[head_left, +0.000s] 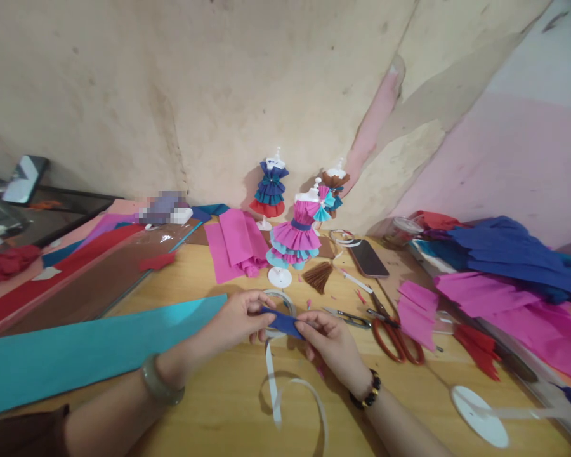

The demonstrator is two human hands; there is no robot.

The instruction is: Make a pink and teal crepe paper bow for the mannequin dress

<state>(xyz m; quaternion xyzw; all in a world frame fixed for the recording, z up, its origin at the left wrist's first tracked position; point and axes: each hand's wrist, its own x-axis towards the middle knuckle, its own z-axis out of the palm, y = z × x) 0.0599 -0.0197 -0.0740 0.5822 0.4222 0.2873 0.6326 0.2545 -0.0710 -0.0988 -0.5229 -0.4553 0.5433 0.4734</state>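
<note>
A small strip of blue paper (283, 322) is stretched between my two hands above the wooden table. My left hand (250, 315) pinches its left end, thumb against fingers. At the right end, my right hand (324, 336) pinches it the same way. Just behind and beneath the strip lies a roll of white tape (280, 296), partly hidden by my hands. A loose white tape length (272, 384) curls toward the front edge. Beyond the roll stands a small mannequin in a pink and light-blue ruffled dress (301, 233).
Scissors with red handles (394, 339), snips (349, 317) and a phone (368, 258) lie to the right. A turquoise sheet (105, 346) spreads left. Two more dressed mannequins stand by the wall. A white disc stand (479, 416) lies at front right, near piled coloured paper (518, 254).
</note>
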